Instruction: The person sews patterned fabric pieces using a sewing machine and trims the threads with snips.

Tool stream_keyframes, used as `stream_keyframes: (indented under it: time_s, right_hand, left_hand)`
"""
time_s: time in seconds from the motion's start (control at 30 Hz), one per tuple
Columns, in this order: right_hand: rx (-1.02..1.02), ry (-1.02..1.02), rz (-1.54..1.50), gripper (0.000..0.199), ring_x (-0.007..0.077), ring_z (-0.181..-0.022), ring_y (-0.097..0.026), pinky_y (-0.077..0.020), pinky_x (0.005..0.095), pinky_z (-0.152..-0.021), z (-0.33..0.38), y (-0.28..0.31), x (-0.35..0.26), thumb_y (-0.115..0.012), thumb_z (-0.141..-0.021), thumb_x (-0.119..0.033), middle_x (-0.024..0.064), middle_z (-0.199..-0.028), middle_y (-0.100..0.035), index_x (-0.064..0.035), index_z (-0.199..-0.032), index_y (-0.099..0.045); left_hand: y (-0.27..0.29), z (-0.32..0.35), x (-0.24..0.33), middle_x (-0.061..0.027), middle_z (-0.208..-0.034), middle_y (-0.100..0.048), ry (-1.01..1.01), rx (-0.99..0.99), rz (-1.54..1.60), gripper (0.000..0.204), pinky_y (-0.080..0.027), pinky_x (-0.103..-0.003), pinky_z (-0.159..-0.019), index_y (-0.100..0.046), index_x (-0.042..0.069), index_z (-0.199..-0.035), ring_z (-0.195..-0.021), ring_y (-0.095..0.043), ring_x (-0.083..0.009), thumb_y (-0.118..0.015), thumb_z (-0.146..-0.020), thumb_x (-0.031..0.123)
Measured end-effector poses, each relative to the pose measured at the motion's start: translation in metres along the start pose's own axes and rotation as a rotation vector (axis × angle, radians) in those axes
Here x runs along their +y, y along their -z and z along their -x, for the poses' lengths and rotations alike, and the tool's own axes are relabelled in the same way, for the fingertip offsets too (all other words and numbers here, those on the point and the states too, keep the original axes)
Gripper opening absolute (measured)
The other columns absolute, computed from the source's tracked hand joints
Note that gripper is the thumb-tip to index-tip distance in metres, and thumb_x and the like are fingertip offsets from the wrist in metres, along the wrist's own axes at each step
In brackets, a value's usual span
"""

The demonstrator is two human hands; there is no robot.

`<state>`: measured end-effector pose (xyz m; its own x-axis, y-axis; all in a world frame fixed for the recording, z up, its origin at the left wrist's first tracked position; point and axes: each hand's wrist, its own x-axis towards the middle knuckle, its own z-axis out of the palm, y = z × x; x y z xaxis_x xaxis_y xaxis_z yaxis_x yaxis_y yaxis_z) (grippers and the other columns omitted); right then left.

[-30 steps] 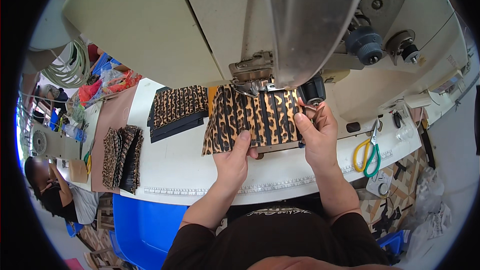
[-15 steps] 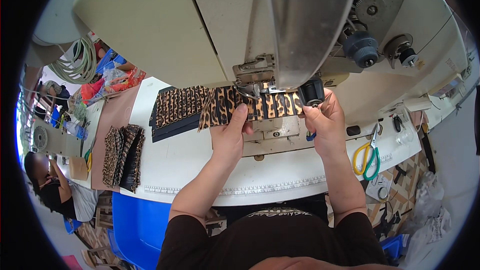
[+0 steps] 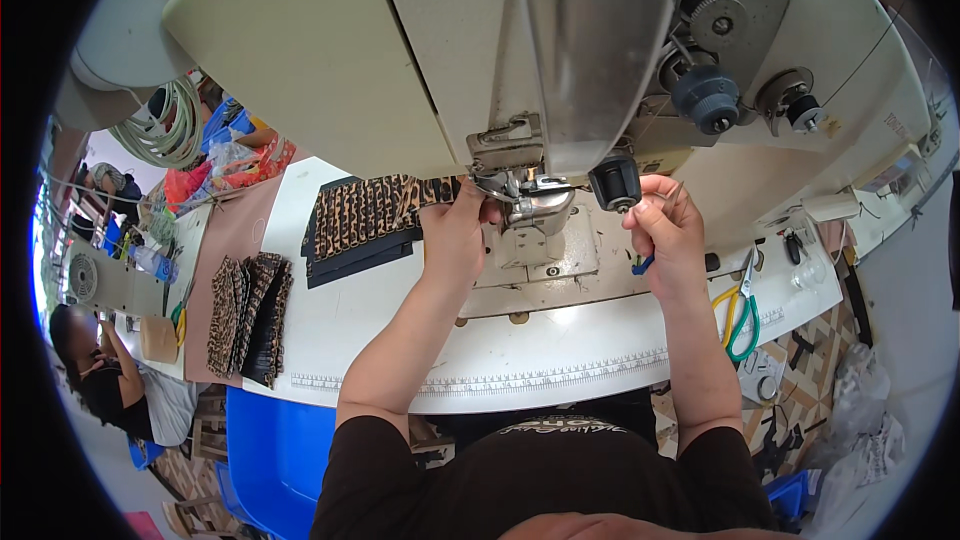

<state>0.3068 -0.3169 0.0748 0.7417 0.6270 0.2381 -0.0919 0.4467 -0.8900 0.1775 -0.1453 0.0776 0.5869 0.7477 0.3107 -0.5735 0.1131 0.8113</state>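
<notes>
My left hand (image 3: 456,240) is closed at the left of the presser foot (image 3: 520,185), thumb and finger pinching the end of a leopard-print fabric piece (image 3: 432,192). That piece runs left to a pleated stack of leopard-print and black fabric (image 3: 360,220) on the table. My right hand (image 3: 668,235) is closed to the right of the needle area, beside a black knob-like part (image 3: 614,183). It holds a slim pointed tool with a blue end (image 3: 643,265), mostly hidden by the fingers. The metal sewing arm (image 3: 545,210) under the presser foot is now uncovered.
The sewing machine head (image 3: 310,50) overhangs the white table (image 3: 390,385), which has a ruler strip along its front edge. Scissors (image 3: 738,315) with yellow and green handles lie right. More leopard-print pieces (image 3: 245,315) lie left, above a blue bin (image 3: 275,450). A person (image 3: 115,380) sits far left.
The leopard-print strip that stretched between both hands under the presser foot has gone left, off the sewing arm. My left hand moved up and slightly left; my right hand moved slightly right.
</notes>
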Motion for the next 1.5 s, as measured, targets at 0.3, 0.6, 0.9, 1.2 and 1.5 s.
stream_keyframes:
  time_s: [0.3, 0.6, 0.9, 1.2, 1.5]
  right_hand:
    - [0.211, 0.012, 0.092, 0.009, 0.0042, -0.043, -0.038, -0.0280, 0.0166, -0.038, -0.058, 0.019, -0.004, -0.051, -0.082, -0.013, 0.0021, -0.068, -0.053, -0.0057, -0.088, -0.052]
    - [-0.241, -0.208, 0.299, 0.040, 0.0030, -0.045, -0.038, -0.0286, 0.0178, -0.038, -0.047, 0.013, 0.018, -0.048, -0.087, -0.039, 0.0021, -0.074, -0.056, -0.0024, -0.103, -0.050]
    - [-0.461, -0.434, 0.159, 0.075, 0.0014, -0.045, -0.035, -0.0252, 0.0154, -0.038, -0.005, 0.003, 0.027, -0.059, -0.074, -0.052, -0.0020, -0.071, -0.049, -0.0050, -0.126, -0.032]
    - [-0.339, -0.442, 0.115, 0.078, 0.0021, -0.049, -0.041, -0.0307, 0.0143, -0.041, -0.008, -0.002, 0.041, -0.061, -0.074, -0.051, -0.0032, -0.079, -0.053, -0.0072, -0.130, -0.027]
    - [0.022, -0.420, -0.274, 0.029, 0.0169, -0.070, -0.063, -0.0537, 0.0267, -0.062, 0.003, 0.012, 0.019, -0.060, -0.077, -0.006, 0.0110, -0.085, -0.062, 0.0024, -0.103, -0.051]
  left_hand:
    - [0.009, -0.060, -0.011, -0.0052, -0.095, -0.057, 0.233, -0.193, -0.112, 0.022, -0.045, -0.028, -0.072, -0.054, 0.002, -0.102, -0.083, -0.054, -0.0134, -0.052, -0.081, 0.006]
    - [0.038, -0.016, 0.003, -0.0058, -0.098, -0.056, 0.262, 0.005, -0.120, 0.032, -0.046, -0.028, -0.070, -0.048, 0.003, -0.111, -0.085, -0.055, -0.0127, -0.046, -0.088, 0.024]
    - [0.003, 0.058, 0.014, -0.0070, -0.105, -0.054, 0.431, -0.046, 0.132, 0.050, -0.048, -0.030, -0.081, -0.038, 0.003, -0.116, -0.094, -0.056, -0.0161, -0.066, -0.075, 0.010]
    - [-0.003, 0.066, 0.016, -0.0079, -0.102, -0.057, 0.338, -0.084, 0.062, 0.047, -0.048, -0.030, -0.080, -0.040, 0.002, -0.114, -0.091, -0.057, -0.0153, -0.064, -0.073, 0.000]
    - [-0.002, 0.066, 0.023, -0.0093, -0.101, -0.058, 0.319, -0.117, -0.015, 0.044, -0.049, -0.029, -0.079, -0.043, 0.000, -0.111, -0.089, -0.058, -0.0153, -0.064, -0.072, -0.001]
